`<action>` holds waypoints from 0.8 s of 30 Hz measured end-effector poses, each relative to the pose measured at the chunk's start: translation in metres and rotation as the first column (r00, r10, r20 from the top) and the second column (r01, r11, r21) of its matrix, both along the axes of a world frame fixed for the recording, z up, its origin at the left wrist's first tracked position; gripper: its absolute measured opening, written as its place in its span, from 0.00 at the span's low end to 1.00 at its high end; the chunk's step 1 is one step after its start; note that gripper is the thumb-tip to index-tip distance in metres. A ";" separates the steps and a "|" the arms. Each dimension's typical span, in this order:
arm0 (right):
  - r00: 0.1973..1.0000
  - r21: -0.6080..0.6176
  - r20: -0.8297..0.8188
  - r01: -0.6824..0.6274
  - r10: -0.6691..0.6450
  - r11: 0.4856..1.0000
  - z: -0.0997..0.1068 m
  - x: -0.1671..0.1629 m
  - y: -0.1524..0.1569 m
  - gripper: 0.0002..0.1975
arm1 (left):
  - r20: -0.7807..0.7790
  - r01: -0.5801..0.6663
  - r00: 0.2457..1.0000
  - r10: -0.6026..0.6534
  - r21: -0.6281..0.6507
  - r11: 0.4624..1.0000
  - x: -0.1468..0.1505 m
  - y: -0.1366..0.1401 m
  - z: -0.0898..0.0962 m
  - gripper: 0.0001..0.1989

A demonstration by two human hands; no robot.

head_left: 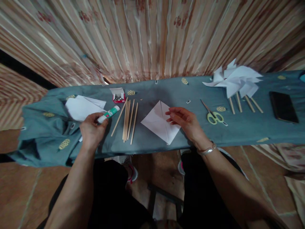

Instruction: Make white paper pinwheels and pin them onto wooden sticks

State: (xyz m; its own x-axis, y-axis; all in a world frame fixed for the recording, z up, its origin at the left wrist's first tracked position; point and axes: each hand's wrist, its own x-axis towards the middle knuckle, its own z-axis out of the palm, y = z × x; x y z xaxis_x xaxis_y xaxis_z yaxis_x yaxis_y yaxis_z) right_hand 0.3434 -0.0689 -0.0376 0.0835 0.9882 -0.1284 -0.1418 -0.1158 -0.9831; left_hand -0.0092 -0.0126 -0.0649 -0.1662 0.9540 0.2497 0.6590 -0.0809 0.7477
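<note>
My left hand (pixel 91 129) is closed around a white and green glue stick (pixel 111 112), which points up and to the right. A square of white paper (pixel 156 121) with diagonal crease lines lies cornerwise on the cloth-covered table. Over its right side is my right hand (pixel 188 123), with curved fingers apart and nothing in them; whether the fingertips touch the paper I cannot tell. Several thin wooden sticks (pixel 129 122) lie between the glue stick and the square. Beside my left hand is a pile of white paper sheets (pixel 79 106).
A small open red box (pixel 118 97) of shiny metal pieces stands behind the sticks. Green-handled scissors (pixel 214 117) lie to the right. Farther right are several white paper pinwheels (pixel 234 79) on sticks and a dark phone-like object (pixel 283 107). A striped curtain (pixel 152 41) hangs behind the table.
</note>
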 end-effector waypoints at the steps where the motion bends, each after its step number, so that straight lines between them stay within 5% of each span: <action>1: 1.000 0.018 0.023 0.015 -0.015 1.000 0.000 0.002 0.001 0.17 | -0.102 -0.075 0.992 0.072 -0.019 0.997 -0.003 -0.003 -0.001 0.11; 6: 0.982 0.134 0.147 0.099 -0.119 0.986 -0.008 0.021 0.010 0.12 | -0.334 0.073 0.941 -0.053 0.050 0.996 -0.001 -0.009 0.008 0.09; 9: 0.905 0.218 0.393 0.081 -0.163 0.973 -0.012 0.030 0.008 0.08 | -0.354 0.222 0.922 -0.153 0.161 0.962 0.014 -0.015 0.017 0.13; 12: 0.755 0.234 0.643 -0.029 -0.133 0.972 -0.011 0.032 0.000 0.09 | -0.407 0.465 0.846 -0.345 0.246 0.850 0.049 -0.030 0.018 0.11; 16: 0.645 0.207 0.762 -0.172 -0.048 0.963 -0.008 0.029 -0.009 0.12 | -0.496 0.771 0.598 -0.630 0.142 0.621 0.104 -0.050 0.003 0.10; 19: 0.588 0.209 0.809 -0.287 0.000 0.935 -0.010 0.027 -0.014 0.15 | -0.494 0.823 0.516 -0.700 0.058 0.565 0.125 -0.050 -0.006 0.12; 24: 0.519 0.208 0.854 -0.416 0.043 0.885 -0.014 0.026 -0.024 0.16 | -0.467 0.838 0.484 -0.740 0.004 0.546 0.131 -0.035 -0.007 0.12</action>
State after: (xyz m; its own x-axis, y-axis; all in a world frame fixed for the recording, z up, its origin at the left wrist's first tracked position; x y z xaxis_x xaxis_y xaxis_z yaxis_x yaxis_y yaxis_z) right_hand 0.3693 -0.0924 -0.0513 -0.2717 0.9380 0.2153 0.7090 0.3464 -0.6143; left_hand 0.1218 -0.0480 -0.0716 0.7817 0.5457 0.3020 0.4400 -0.8257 0.3531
